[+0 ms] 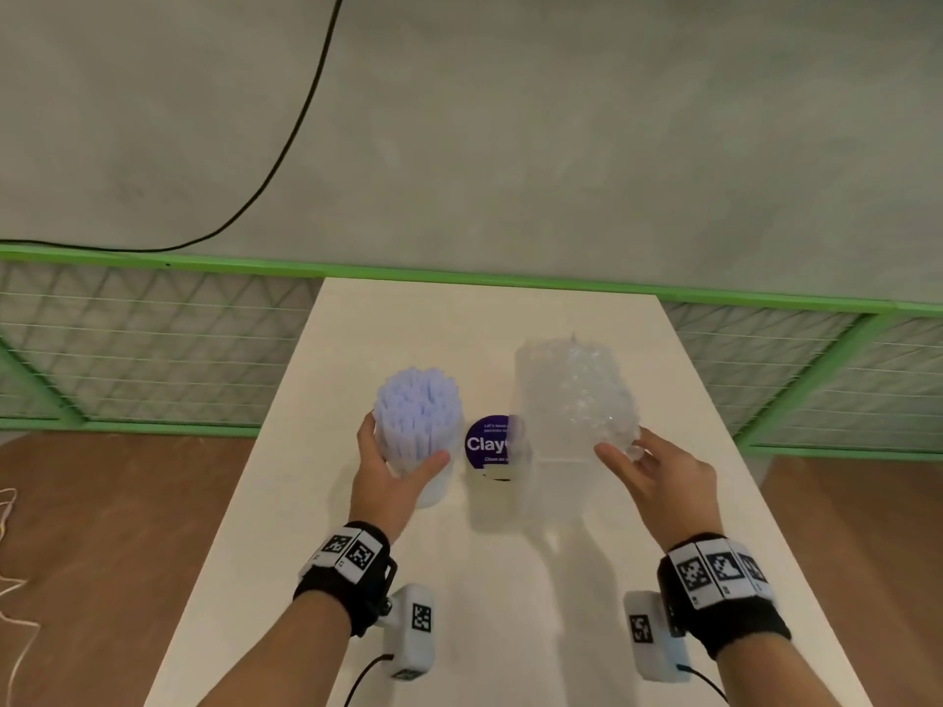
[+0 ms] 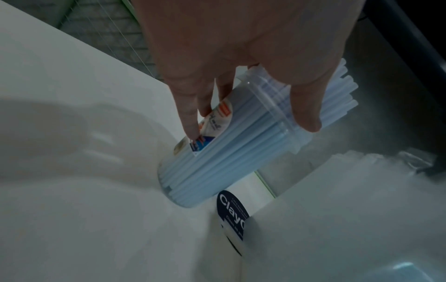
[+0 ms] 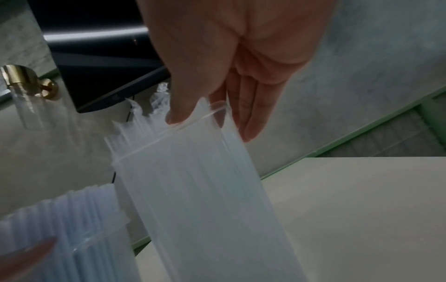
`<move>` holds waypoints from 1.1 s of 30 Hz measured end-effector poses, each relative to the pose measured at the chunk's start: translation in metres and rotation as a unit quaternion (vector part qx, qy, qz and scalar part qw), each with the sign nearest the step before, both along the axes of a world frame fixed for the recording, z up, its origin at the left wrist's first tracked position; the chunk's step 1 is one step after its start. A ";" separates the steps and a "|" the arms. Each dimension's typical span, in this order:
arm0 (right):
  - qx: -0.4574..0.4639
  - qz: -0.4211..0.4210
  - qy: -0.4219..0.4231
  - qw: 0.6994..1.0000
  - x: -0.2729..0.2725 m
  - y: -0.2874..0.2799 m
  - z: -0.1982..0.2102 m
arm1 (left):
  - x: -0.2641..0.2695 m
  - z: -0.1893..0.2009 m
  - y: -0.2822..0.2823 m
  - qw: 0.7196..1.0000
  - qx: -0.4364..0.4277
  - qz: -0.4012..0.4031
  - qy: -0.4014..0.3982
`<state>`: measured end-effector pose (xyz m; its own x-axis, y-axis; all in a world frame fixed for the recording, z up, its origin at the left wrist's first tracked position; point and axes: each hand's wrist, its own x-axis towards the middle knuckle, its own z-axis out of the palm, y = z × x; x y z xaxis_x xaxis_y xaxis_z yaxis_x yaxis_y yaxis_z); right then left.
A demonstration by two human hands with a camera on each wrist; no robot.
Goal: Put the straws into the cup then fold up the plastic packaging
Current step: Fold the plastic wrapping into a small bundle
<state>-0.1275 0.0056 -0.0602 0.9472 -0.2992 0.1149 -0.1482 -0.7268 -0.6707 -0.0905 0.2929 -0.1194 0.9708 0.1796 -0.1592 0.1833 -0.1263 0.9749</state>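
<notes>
A clear cup (image 1: 433, 484) packed with pale blue straws (image 1: 416, 400) stands on the white table, left of centre. My left hand (image 1: 400, 446) grips it, thumb on the near side and fingers round the far side (image 2: 251, 126). My right hand (image 1: 625, 451) pinches one edge of the clear crinkled plastic packaging (image 1: 571, 395) between thumb and fingers and holds it upright to the right of the cup. In the right wrist view the packaging (image 3: 205, 200) looks hazy and streaked below that hand (image 3: 212, 124). I cannot tell whether any straws are inside it.
A small white tub with a round purple "Clay" label (image 1: 487, 446) stands between the cup and the packaging. The table (image 1: 510, 604) runs away from me. A green mesh fence (image 1: 153, 344) crosses behind it, and wooden floor (image 1: 102, 553) lies on both sides.
</notes>
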 end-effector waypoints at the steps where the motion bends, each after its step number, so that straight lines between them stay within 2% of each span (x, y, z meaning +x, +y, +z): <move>1: 0.022 -0.017 -0.005 1.000 -0.004 -0.007 0.000 | -0.002 -0.001 -0.003 1.000 -0.003 -0.005 -0.003; 4: 0.130 -0.053 -0.041 0.989 -0.015 -0.021 -0.005 | -0.006 -0.001 -0.016 1.000 -0.010 -0.022 -0.006; 8: 0.208 0.015 -0.020 0.978 -0.019 -0.018 -0.017 | -0.008 -0.004 -0.029 0.999 -0.018 -0.028 -0.010; 16: 0.168 0.034 -0.014 0.985 0.020 -0.013 -0.024 | 0.019 -0.002 -0.034 0.999 -0.024 -0.024 -0.001; 23: 0.166 0.015 -0.021 0.986 0.107 -0.027 -0.022 | 0.100 0.001 -0.039 1.000 -0.021 -0.015 0.010; 33: 0.164 -0.017 -0.027 0.986 0.267 -0.031 -0.024 | 0.270 -0.008 -0.069 1.000 0.011 -0.013 0.001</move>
<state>0.1395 -0.0256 -0.0838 0.9309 -0.3610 0.0566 -0.1266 -0.4640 -0.8767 0.1797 0.2236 -0.1274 0.9749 0.1584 -0.1567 0.1810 -0.1526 0.9716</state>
